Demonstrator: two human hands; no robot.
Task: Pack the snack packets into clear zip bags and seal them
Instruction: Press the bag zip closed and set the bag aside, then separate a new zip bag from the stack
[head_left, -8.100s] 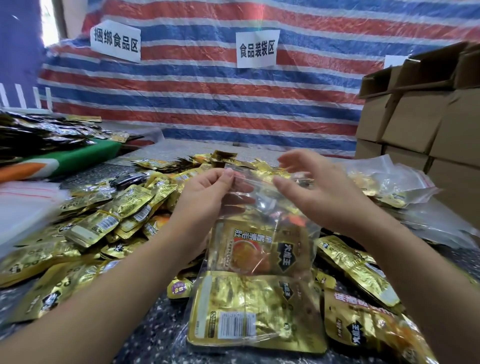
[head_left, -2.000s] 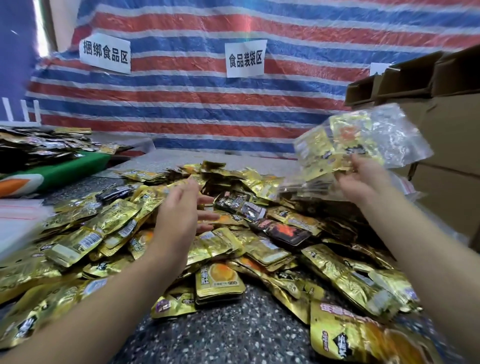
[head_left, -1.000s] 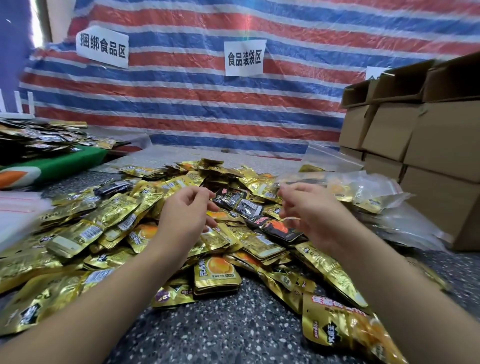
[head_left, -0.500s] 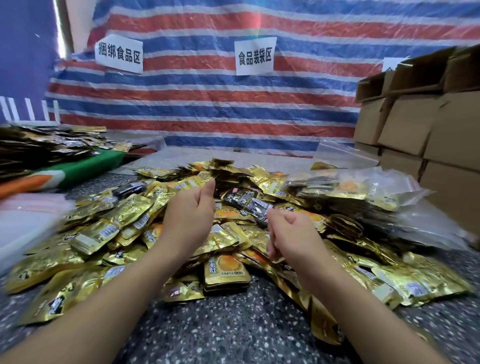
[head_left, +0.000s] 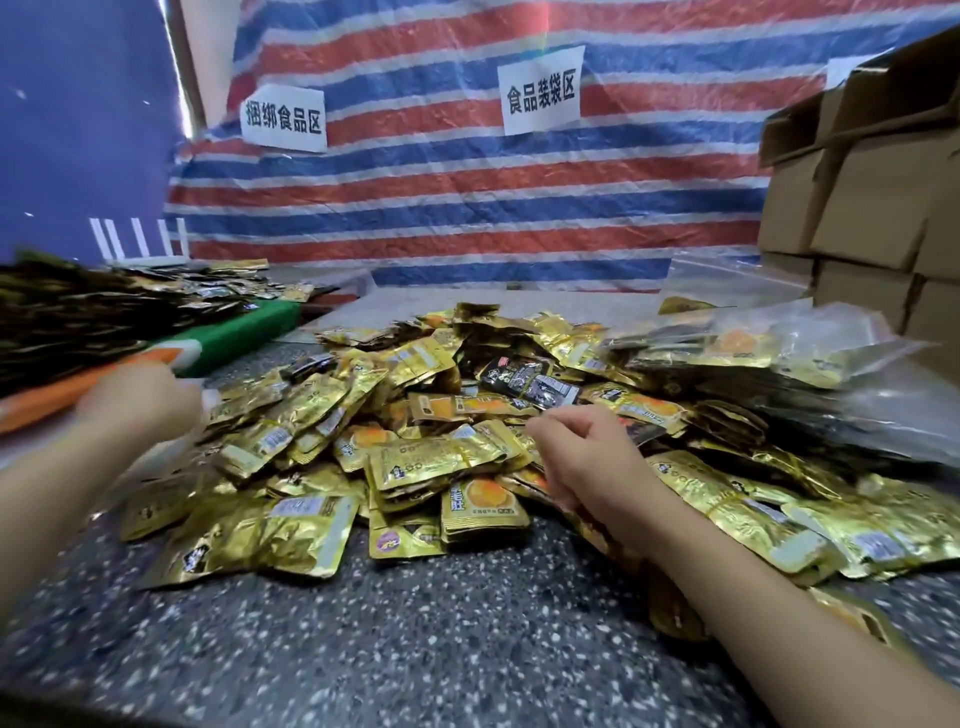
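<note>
Between bags: reaching for an empty one, by the look of it.

Left hand blurred out at the left edge near the white stack, grip impossible to tell; right hand loosely curled over the packets, holding nothing. Packets heaped mid-table; filled bags piled at the right by the boxes. Next, probably: pull one clear bag free, open its mouth, then gather a few packets with the right hand.

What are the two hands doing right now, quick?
Left hand: blurred, reaching toward the left; its grip cannot be told.
Right hand: fingers loosely curled over the gold snack packets, holding nothing visible.
</note>
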